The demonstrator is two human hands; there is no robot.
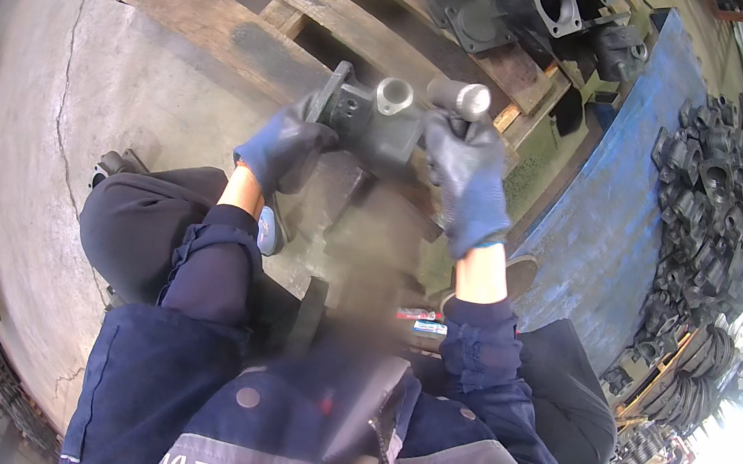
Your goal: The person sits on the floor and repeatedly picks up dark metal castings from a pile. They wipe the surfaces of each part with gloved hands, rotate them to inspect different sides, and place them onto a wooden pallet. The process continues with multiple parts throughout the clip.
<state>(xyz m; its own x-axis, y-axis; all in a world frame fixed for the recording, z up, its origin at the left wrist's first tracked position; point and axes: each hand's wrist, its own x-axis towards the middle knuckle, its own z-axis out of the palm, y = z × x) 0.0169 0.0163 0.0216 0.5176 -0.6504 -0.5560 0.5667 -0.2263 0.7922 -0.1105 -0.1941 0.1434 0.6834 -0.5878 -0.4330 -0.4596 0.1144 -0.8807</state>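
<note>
My left hand (288,147), in a blue and black glove, is closed on the flanged left end of a dark grey cast metal housing (378,132). A round, light-rimmed port faces up from the casting. At its right end my right hand (467,179), gloved alike, is closed around a hammer (461,98). The hammer's thick cylindrical head, with a shiny worn face, sticks out beyond the fingers; its handle is mostly hidden by the fist. Whether the right hand touches the housing, I cannot tell. Beneath the casting, the middle is blurred.
A wooden pallet (228,34) lies ahead, with several dark castings (548,7) on its far right. To the right stands a blue metal plate (603,210), with a heap of castings (718,190) beyond. Another casting (117,168) rests on the floor by my left knee.
</note>
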